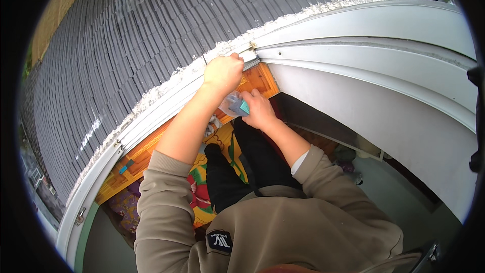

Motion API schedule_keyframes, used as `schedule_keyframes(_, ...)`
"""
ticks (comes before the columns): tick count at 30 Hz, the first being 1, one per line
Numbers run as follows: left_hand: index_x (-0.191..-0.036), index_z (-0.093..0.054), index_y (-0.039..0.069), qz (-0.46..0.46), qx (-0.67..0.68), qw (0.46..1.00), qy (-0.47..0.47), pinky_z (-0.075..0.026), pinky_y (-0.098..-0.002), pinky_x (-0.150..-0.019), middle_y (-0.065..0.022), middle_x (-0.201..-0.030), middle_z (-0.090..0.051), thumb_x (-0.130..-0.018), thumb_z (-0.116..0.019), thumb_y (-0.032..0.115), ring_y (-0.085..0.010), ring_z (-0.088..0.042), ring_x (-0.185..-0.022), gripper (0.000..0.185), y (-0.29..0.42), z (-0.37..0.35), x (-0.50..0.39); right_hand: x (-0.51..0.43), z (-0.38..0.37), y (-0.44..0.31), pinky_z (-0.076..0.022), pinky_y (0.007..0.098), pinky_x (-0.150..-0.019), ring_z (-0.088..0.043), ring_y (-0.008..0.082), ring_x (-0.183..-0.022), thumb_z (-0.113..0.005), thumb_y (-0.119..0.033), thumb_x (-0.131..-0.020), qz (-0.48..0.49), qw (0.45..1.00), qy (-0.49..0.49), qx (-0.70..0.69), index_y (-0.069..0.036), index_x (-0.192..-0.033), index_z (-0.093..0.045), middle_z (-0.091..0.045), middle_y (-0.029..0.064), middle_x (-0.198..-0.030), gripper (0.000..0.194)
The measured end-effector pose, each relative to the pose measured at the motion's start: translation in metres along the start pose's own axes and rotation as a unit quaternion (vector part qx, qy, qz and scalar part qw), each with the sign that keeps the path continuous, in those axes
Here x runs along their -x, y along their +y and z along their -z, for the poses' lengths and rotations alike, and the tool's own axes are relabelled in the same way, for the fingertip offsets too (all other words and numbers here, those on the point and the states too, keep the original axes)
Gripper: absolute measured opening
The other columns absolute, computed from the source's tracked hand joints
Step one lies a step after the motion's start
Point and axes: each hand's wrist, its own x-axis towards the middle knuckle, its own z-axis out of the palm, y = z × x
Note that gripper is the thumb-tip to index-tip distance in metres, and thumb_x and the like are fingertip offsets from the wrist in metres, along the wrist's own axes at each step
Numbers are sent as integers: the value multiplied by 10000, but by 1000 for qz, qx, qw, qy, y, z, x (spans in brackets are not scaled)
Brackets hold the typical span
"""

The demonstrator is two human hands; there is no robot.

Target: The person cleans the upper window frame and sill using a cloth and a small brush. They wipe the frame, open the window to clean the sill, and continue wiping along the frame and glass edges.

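My left hand [224, 72], its fingers curled, is at the white window frame's track [182, 100], near the frame's corner. Whether it holds something there cannot be made out. Below and to the right, my right hand [257, 108] grips a clear plastic container [231, 105] with something dark blue or grey inside and a teal piece [244, 107] by the fingers. The container is over the orange wooden sill [265, 79].
Outside the window lies a grey tiled roof [151, 26] with a rough white mortar edge. A blue and dark object [126, 167] rests on the wooden sill at the left. Beneath me is a colourful floral cloth [201, 193]. A white wall [360, 110] stands at the right.
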Motion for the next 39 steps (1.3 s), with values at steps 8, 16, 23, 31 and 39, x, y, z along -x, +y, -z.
schedule_keyframes(8,-1264,-736,64,135,-25,961,239,-629,-441,-733,-117,-1002,-719,-910,-631,95,-328,-750,-865,370,-6,8,-10,2,-2,0,-567,531,-892,-664,458,-1067,-912,-50,-652,-3,1000,5,-3,-144,-1222,-607,-590,195,-1133,653)
schedule_keyframes(16,-1033,-787,54,153,59,975,147,-618,-491,-789,-150,-993,-774,-980,-589,136,-382,-760,-889,221,-50,29,-7,0,-2,-1,-568,527,-894,-664,447,-1068,-917,-61,-653,0,1000,0,-4,-145,-1219,-591,-587,188,-1137,659)
schedule_keyframes(23,-1229,-766,71,84,-58,964,244,-629,-411,-728,-76,-1012,-724,-823,-707,99,-293,-743,-837,411,-9,-7,8,-1,0,-1,-570,521,-903,-668,451,-1056,-931,-68,-638,-2,1000,4,8,-148,-1240,-598,-592,192,-1135,692)
schedule_keyframes(31,-1344,-711,65,8,-1,996,85,-611,-382,-675,-60,-1022,-677,-797,-692,92,-258,-722,-861,548,32,-36,33,0,-2,-4,-568,521,-920,-663,445,-1079,-940,-90,-639,-21,999,-6,25,-121,-1302,-605,-598,205,-1146,743)
schedule_keyframes(39,-1278,-712,6,81,-101,989,71,-636,-385,-676,-84,-1007,-691,-869,-669,91,-276,-744,-819,420,23,-9,9,1,-1,0,-572,517,-912,-666,445,-1074,-931,-80,-645,2,1000,0,5,-142,-1299,-613,-598,195,-1149,730)
